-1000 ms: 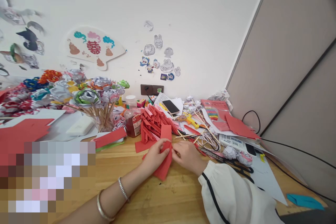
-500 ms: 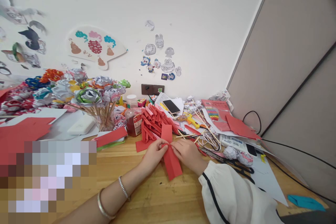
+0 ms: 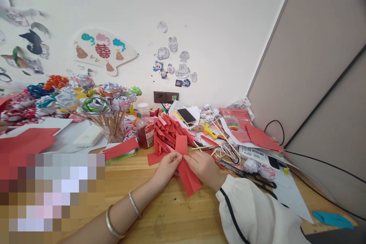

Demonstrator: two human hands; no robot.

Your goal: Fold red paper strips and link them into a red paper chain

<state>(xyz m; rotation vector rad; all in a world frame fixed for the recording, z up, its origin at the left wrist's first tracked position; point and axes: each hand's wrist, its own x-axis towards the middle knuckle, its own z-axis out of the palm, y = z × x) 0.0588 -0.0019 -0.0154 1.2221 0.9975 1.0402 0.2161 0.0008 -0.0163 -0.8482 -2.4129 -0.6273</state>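
Between my two hands is a creased red paper strip (image 3: 190,180), pinched at its middle above the wooden table. My left hand (image 3: 169,163) grips its left edge with thumb and fingers together. On the opposite edge, the fingers of my right hand (image 3: 203,164) are closed on the same strip, their tips nearly meeting the left ones. The strip's upper end stands up behind the fingers, and its lower part slants toward me to the right. Just beyond my hands lies a heap of folded red paper pieces (image 3: 168,131).
Left of the heap stand a jar (image 3: 145,133) and a cup of paper flowers (image 3: 95,105). To the right are a phone (image 3: 187,116), a yellow glue gun (image 3: 210,131), sticks, beads and black-handled scissors (image 3: 261,185). Red sheets (image 3: 28,141) lie at far left.
The lower end of the red strip has swung slightly to the right. Both hands keep their pinch at nearly the same spot.
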